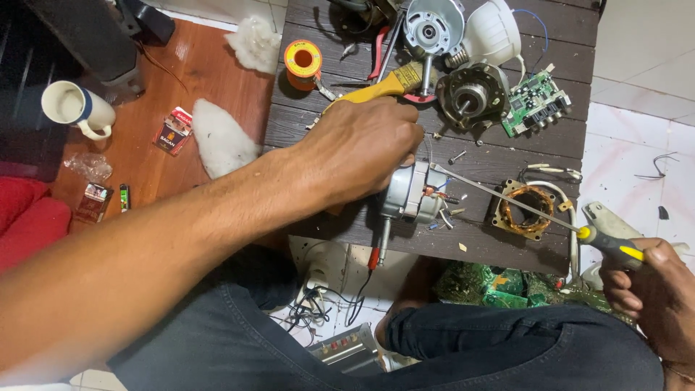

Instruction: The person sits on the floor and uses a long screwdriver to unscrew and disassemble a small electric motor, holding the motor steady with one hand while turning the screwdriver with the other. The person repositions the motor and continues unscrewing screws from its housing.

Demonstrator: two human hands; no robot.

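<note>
My left hand [362,148] grips a small silver electric motor [407,194] near the front edge of a dark slatted wooden table [507,159]. My right hand [648,286] holds a long screwdriver [507,200] by its black and yellow handle; its thin shaft runs up-left and its tip meets the top of the motor. A copper-wound stator coil [531,208] lies on the table just under the shaft.
On the table's far side lie a yellow-handled brush [376,85], a solder spool [302,59], red pliers [378,58], motor housings [470,94], a white fan part [494,30] and a green circuit board [534,101]. A white mug [72,107] stands on the left. Green circuit boards [499,286] and cables lie by my knees.
</note>
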